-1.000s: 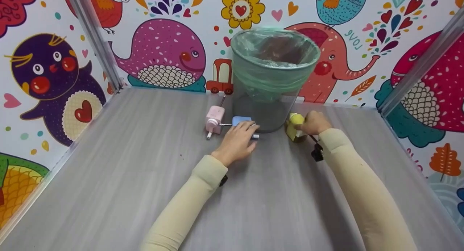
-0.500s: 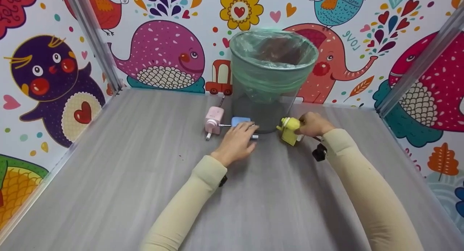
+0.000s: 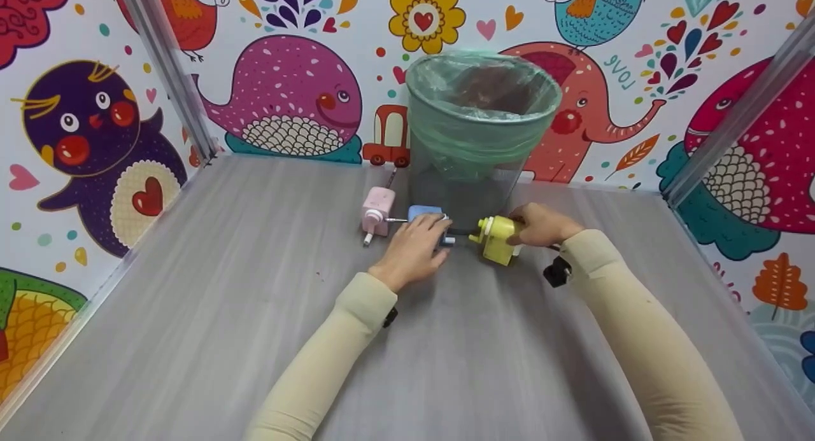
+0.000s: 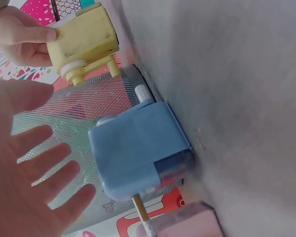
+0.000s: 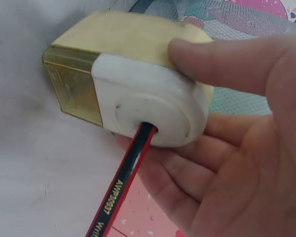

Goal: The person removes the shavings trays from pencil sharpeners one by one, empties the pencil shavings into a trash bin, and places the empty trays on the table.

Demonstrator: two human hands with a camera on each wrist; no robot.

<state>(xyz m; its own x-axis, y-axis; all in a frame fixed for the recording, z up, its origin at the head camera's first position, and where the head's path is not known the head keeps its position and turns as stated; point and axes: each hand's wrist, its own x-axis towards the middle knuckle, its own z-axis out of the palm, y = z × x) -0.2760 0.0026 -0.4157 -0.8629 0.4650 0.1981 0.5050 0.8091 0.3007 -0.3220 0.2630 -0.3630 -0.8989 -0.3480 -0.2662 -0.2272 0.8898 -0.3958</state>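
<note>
My right hand (image 3: 544,224) grips a yellow crank pencil sharpener (image 3: 500,237), thumb on one side and fingers on the other. In the right wrist view, a black-and-red pencil (image 5: 122,185) sticks out of the hole in its white face (image 5: 153,111). Whether the sharpener touches the table cannot be told. My left hand (image 3: 411,250) hovers by a blue crank sharpener (image 4: 133,148); the left wrist view shows its fingers extended and apart from it. Left of the blue one stands a pink sharpener (image 3: 377,209). A thin pencil (image 4: 140,207) spans from the blue sharpener toward the pink one.
Behind the sharpeners stands a mesh waste bin (image 3: 471,161) with a green plastic liner. A grey table (image 3: 255,301) lies under everything, with walls of cartoon animals (image 3: 290,97) at the back and sides. Another pencil (image 3: 390,177) pokes out behind the pink sharpener.
My right hand has brought the yellow sharpener leftward and slightly nearer, turning it so its crank points left toward the blue one. My left hand has barely moved.
</note>
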